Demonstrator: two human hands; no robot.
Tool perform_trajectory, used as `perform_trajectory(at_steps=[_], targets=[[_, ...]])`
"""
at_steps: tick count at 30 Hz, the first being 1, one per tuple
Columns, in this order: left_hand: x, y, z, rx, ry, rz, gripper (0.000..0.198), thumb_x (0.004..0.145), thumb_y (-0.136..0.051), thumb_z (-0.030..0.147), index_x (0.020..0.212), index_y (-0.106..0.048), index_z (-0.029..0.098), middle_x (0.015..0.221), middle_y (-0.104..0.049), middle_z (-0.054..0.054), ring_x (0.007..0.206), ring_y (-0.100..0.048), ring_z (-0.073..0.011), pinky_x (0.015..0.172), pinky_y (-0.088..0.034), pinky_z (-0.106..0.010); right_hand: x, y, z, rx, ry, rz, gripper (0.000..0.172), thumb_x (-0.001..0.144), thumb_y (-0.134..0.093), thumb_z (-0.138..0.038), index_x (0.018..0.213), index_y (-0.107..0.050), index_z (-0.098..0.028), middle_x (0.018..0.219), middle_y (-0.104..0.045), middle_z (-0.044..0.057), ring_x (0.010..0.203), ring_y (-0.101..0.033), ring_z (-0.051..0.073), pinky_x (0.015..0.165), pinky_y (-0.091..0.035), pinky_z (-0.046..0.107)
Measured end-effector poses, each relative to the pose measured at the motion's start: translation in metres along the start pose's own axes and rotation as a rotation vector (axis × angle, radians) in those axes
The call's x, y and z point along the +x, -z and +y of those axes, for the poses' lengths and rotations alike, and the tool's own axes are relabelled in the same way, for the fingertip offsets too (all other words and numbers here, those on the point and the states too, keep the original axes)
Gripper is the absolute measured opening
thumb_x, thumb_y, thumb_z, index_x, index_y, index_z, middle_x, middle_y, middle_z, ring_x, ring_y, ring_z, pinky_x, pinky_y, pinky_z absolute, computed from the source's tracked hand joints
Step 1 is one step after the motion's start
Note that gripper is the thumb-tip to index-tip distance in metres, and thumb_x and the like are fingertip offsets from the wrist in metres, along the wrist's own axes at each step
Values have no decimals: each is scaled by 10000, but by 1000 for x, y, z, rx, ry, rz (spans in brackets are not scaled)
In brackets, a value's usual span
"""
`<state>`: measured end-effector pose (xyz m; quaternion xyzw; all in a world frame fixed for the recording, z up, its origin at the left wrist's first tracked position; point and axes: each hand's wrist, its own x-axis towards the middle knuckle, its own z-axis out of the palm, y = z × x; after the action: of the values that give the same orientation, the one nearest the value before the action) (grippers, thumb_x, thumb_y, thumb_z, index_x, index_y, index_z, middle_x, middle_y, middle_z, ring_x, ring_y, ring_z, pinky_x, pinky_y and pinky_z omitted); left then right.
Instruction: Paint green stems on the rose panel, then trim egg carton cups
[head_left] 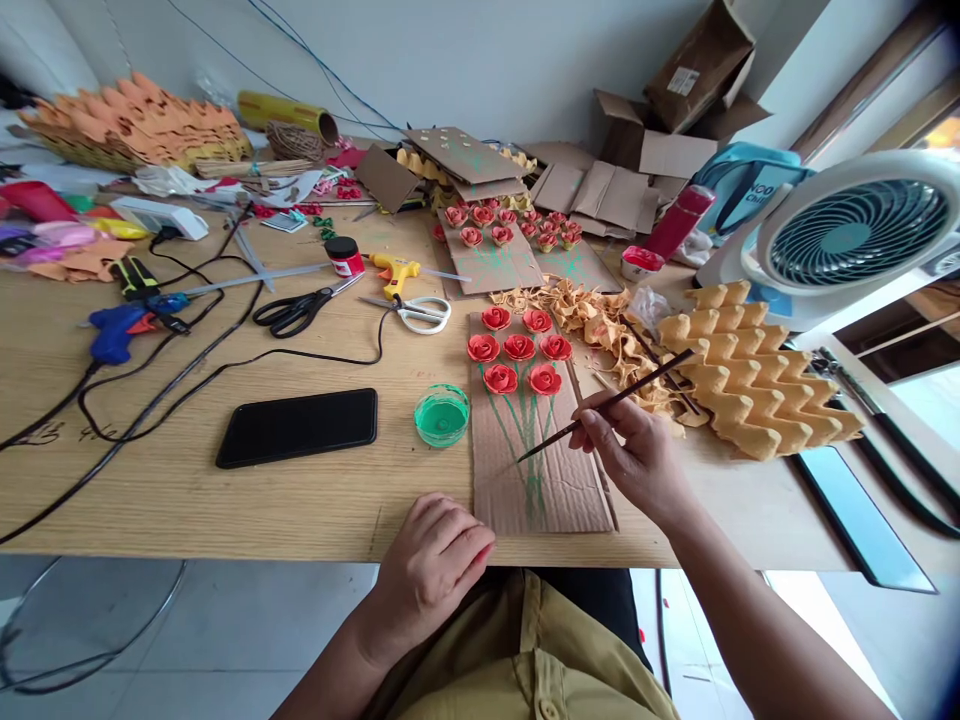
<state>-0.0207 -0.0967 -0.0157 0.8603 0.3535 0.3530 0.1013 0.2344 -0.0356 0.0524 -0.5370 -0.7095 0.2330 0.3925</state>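
My right hand [637, 455] is closed on a thin dark paintbrush [607, 402], whose tip touches green stems painted on a cardboard sheet [577, 490]. Several red paper roses [519, 346] are stuck to the top of that sheet. My left hand [435, 565] rests at the table's front edge with its fingers curled, pressing the sheet's near left corner and holding nothing I can see. A small round lid of green paint [442, 415] sits just left of the sheet.
A black phone [298, 427] lies left of the paint. Scissors [300, 310], glue guns [395, 270] and black cables [150, 390] cover the left half. Egg trays [757, 375] and a fan [847, 235] stand at right. Another rose sheet [491, 265] and cardboard boxes [645, 150] lie behind.
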Motion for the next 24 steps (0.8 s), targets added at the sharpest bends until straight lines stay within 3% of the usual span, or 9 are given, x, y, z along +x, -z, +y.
perform_trajectory(at_steps=[13, 24], targets=[[0, 1, 1, -29, 18, 6, 150, 880, -609, 49, 909, -627, 195, 799, -641, -11, 786, -568, -161, 847, -476, -365, 9, 10, 22, -167, 39, 172, 199, 990, -516, -334, 861, -592, -202, 656, -690, -1, 558, -622, 127, 575, -487, 254], [-1, 0, 1, -38, 14, 14, 153, 881, -608, 51, 910, -626, 200, 799, -644, -7, 781, -574, -158, 867, -476, -364, -1, 29, 27, -415, 134, 271, 170, 979, -528, -274, 837, -595, -208, 662, -688, -2, 543, -629, 130, 561, -459, 251]])
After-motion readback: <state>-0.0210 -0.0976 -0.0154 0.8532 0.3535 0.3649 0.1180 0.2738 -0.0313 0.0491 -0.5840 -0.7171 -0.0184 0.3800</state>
